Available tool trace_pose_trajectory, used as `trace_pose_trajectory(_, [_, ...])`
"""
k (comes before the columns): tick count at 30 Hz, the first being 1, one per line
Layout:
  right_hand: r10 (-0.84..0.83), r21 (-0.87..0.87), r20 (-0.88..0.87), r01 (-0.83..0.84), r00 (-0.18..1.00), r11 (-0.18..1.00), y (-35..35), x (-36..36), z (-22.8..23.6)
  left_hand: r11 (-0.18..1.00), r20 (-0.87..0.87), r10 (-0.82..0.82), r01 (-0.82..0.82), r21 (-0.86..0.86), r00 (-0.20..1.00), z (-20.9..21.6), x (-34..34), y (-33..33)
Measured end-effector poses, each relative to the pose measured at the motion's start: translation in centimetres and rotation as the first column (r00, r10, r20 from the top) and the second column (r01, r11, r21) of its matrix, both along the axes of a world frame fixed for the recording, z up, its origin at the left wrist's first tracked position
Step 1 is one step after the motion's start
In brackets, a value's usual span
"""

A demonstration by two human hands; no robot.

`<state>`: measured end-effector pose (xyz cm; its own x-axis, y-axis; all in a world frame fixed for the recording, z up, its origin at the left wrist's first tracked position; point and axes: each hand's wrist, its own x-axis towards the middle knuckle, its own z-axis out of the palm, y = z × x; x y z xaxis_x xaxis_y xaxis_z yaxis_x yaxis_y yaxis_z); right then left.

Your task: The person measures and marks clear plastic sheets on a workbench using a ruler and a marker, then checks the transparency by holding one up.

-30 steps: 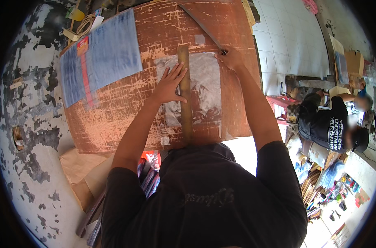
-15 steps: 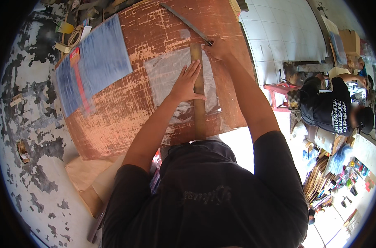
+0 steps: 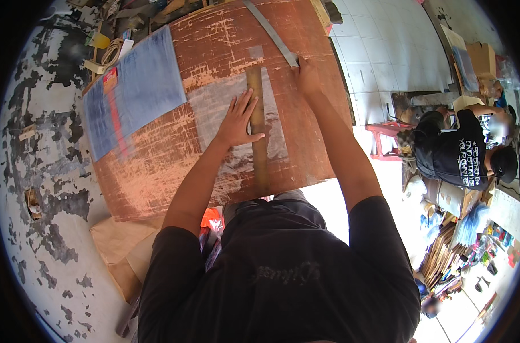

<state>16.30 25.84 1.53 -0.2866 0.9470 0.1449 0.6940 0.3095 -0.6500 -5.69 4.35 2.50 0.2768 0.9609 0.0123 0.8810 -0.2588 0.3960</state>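
My left hand (image 3: pixel 237 121) lies flat with spread fingers on a long brownish straight strip (image 3: pixel 260 163), its thumb stretched across it. Beneath the strip is a thin, clear, wrinkled plastic sheet (image 3: pixel 211 106) on the worn red-brown tabletop (image 3: pixel 225 48). My right hand (image 3: pixel 308 78) is closed around the near end of a long flat metal blade (image 3: pixel 270 35). The blade points away from me toward the table's far side, and its gripped end is hidden in my fingers. It is to the right of the strip and apart from it.
Blue-tinted plastic sheets (image 3: pixel 151 66) with a red strip lie at the table's left. Coiled cord (image 3: pixel 112 52) and clutter lie behind them. At the right are a red stool (image 3: pixel 384 141) and a co-worker in black (image 3: pixel 443 146). A peeling wall (image 3: pixel 60 166) stands at left.
The strip, the plastic sheet and my left hand have shifted left. My right hand has moved slightly right and nearer, away from the strip, and the blade now shows its flat side.
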Motion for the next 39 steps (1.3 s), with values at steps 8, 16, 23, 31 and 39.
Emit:
trace_pose_trajectory(8, [0.066,0.262,-0.175,-0.018,0.982,0.965,-5.7,1.8,2.1,0.996,0.079,0.086,-0.087,0.009,0.993,0.1,0.5,-0.3])
trace_pose_trajectory(16, [0.230,-0.565,-0.052,-0.219,0.972,0.796,-26.6,3.8,4.3,0.983,-0.018,0.165,-0.163,0.088,0.986,-0.6,0.7,-1.2])
trace_pose_trajectory(23, [0.367,-0.442,0.118,-0.282,0.923,0.851,-30.3,3.2,3.7,0.939,-0.059,0.322,-0.310,0.150,0.945,-1.6,1.1,-1.4])
trace_pose_trajectory(31, [0.432,-0.474,0.222,-0.290,0.874,0.831,-30.5,2.0,4.6,0.943,-0.028,0.313,-0.307,0.125,0.949,-2.5,0.1,-1.3])
trace_pose_trajectory(39, [0.344,-0.428,0.309,-0.194,0.887,0.883,-30.9,3.7,5.1,0.925,-0.005,0.377,-0.376,0.052,0.926,-1.4,-3.9,-3.4])
